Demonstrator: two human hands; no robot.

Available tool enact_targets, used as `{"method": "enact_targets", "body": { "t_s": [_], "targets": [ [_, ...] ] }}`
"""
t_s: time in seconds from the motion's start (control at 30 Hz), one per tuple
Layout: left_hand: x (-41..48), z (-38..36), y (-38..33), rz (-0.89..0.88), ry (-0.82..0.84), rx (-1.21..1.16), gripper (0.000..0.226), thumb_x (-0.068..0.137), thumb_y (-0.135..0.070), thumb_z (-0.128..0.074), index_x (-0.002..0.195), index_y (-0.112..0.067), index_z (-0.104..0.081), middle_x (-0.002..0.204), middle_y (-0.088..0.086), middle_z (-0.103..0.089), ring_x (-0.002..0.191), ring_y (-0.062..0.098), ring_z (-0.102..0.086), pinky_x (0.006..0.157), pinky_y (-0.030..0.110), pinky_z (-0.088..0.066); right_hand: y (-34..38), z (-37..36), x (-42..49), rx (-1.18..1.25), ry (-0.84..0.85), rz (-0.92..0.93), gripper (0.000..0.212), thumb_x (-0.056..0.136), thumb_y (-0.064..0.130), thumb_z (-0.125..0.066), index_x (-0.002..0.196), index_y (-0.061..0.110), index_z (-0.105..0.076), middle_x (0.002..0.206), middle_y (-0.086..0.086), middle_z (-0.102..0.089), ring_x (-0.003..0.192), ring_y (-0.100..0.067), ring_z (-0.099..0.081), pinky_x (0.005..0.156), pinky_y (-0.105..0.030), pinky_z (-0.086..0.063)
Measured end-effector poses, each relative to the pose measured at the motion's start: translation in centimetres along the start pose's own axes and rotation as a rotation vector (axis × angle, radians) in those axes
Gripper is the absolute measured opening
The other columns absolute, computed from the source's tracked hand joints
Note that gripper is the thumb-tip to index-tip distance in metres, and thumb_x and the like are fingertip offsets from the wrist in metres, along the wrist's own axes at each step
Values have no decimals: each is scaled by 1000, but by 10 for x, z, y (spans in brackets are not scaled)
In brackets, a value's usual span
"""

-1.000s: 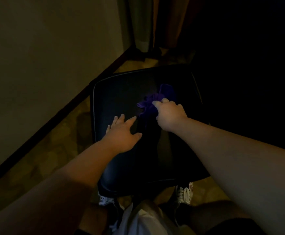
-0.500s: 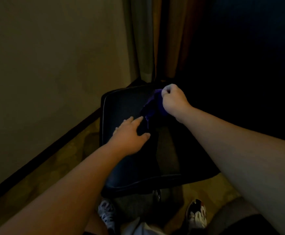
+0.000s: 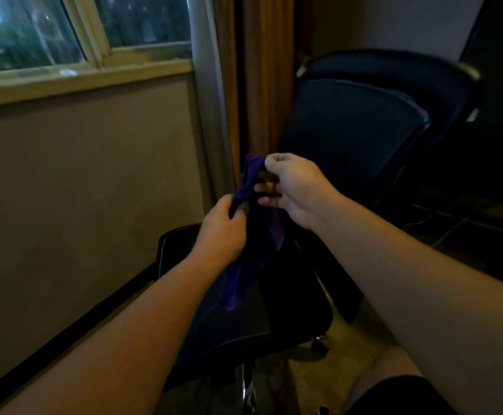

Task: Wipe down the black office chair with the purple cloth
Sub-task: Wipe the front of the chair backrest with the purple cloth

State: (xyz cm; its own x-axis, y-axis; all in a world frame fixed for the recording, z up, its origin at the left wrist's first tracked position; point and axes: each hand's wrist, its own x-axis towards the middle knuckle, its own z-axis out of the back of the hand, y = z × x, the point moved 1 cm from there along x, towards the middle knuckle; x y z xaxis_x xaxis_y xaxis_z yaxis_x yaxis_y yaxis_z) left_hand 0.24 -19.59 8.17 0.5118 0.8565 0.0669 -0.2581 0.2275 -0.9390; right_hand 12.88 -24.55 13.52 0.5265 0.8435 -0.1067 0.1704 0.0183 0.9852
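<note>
The black office chair [image 3: 364, 127] stands in front of me, its seat [image 3: 289, 313] low in the middle and its backrest rising at the upper right. The purple cloth [image 3: 253, 259] hangs in the air above the seat, held by both hands. My right hand [image 3: 292, 187] pinches the cloth's top edge. My left hand [image 3: 223, 232] grips the cloth a little lower on its left side. The cloth's loose end dangles down toward the seat without clearly touching it.
A beige wall [image 3: 79, 190] with a dark baseboard runs along the left, under a window [image 3: 64, 31]. Curtains [image 3: 244, 85] hang behind the chair. Cables [image 3: 442, 223] lie on the dark floor at the right. A chrome chair post [image 3: 248, 387] and a caster [image 3: 320, 342] show below the seat.
The cloth has been lifted off the seat. My left hand left the seat and took hold of the cloth. The view tilted up, showing the window and the backrest.
</note>
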Motion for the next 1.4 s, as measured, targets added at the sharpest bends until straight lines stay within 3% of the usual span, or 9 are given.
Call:
{"method": "enact_targets", "body": {
  "t_s": [0.1, 0.27, 0.47, 0.7, 0.83, 0.97, 1.1, 1.17, 1.4],
  "targets": [
    [-7, -15, -27, -12, 6, -96, 14, 104, -28, -46, 114, -30, -56, 100, -5, -66, 83, 6, -66, 64, 21, -51, -1, 22, -20, -114, -129, 54, 14, 102, 20, -57, 113, 28, -62, 107, -3, -70, 84, -18, -67, 67, -34, -55],
    [-24, -41, -60, 8, 161, -257, 24, 102, -18, -43, 121, -28, -56, 109, 4, -66, 94, 21, -70, 81, 38, -58, 1, 55, -52, -177, 0, 83, 21, 103, 39, -57, 117, 29, -70, 101, -1, -76, 86, -16, -74, 60, -27, -55],
    [-42, -74, -79, 80, 231, -448, 28, 101, -25, -40, 127, -28, -49, 122, 10, -59, 107, 31, -62, 93, 52, -52, 11, 88, -62, -346, -123, 76, 34, 105, 44, -48, 101, 20, -72, 93, -8, -77, 85, -20, -74, 77, -39, -59],
    [-41, -113, -92, -140, 251, -232, 30, 100, -37, -52, 129, -35, -47, 119, -2, -61, 102, 13, -67, 89, 36, -58, 28, 120, -75, -83, -222, -236, 44, 95, 62, -57, 93, 20, -69, 96, -7, -70, 87, -24, -65, 71, -40, -53],
    [-25, -120, -101, -131, 207, -117, 24, 100, -39, -50, 122, -28, -50, 109, -2, -63, 93, 11, -67, 81, 30, -57, 49, 152, -62, -245, -247, -58, 30, 99, 48, -59, 100, 19, -67, 82, -3, -62, 64, -17, -59, 59, -33, -56],
    [-9, -131, -106, -146, 128, -79, 29, 98, -36, -57, 123, -23, -51, 107, -2, -64, 93, 13, -66, 81, 33, -58, 80, 200, -47, -648, -625, 255, 34, 94, 51, -63, 86, 19, -69, 79, -2, -68, 69, -18, -67, 67, -40, -61],
    [1, -140, -111, -163, 145, -90, 29, 94, -30, -64, 120, -30, -52, 109, -4, -63, 96, 13, -67, 86, 37, -59, 80, 220, -31, -960, -661, 98, 69, 88, 78, -42, 110, 19, -68, 102, -3, -70, 90, -25, -67, 79, -45, -58],
    [3, -145, -116, -193, 154, -79, 28, 92, -30, -67, 117, -34, -55, 108, -7, -65, 96, 10, -67, 86, 36, -59, 77, 220, -23, -990, -600, 84, 72, 91, 77, -37, 121, 17, -64, 112, -6, -67, 98, -27, -65, 85, -47, -56],
    [4, -159, -119, -220, 173, -41, 29, 94, -29, -65, 122, -30, -61, 104, -9, -67, 92, 5, -66, 85, 30, -58, 67, 215, -31, -834, -536, 214, 40, 99, 55, -52, 99, 17, -63, 94, -2, -64, 86, -20, -65, 76, -43, -57]
  ]
}}
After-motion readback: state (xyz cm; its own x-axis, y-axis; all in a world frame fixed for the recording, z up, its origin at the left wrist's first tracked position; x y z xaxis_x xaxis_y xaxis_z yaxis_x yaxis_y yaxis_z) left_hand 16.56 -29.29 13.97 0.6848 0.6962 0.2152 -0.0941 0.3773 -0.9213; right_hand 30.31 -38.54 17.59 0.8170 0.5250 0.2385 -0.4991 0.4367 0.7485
